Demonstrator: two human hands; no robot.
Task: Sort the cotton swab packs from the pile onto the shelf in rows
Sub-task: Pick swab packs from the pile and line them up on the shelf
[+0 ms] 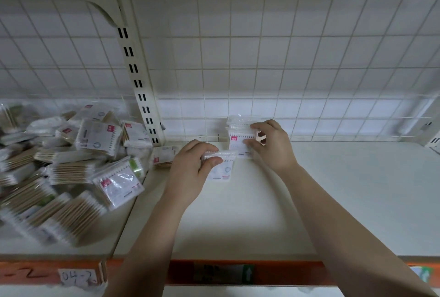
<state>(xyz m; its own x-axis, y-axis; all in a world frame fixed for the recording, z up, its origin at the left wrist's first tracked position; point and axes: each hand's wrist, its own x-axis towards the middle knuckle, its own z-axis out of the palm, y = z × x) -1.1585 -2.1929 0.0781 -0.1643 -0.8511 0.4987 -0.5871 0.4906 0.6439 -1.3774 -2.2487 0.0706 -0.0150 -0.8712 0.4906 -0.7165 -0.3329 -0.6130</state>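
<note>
A pile of clear cotton swab packs (71, 165) with white and pink labels lies on the left shelf section. On the white shelf (333, 201) to the right, my right hand (271, 144) grips an upright pack (238, 142) that stands near the back wire grid. My left hand (190, 173) holds a second pack (221, 165) by its upper edge, just in front and to the left of the upright one. One more pack (164, 156) lies beside the upright post.
A slotted cream post (140, 82) divides the two shelf sections. A white wire grid (309, 58) backs the shelf. An orange front rail (214, 273) carries paper labels. A bracket (433, 142) sits at the far right.
</note>
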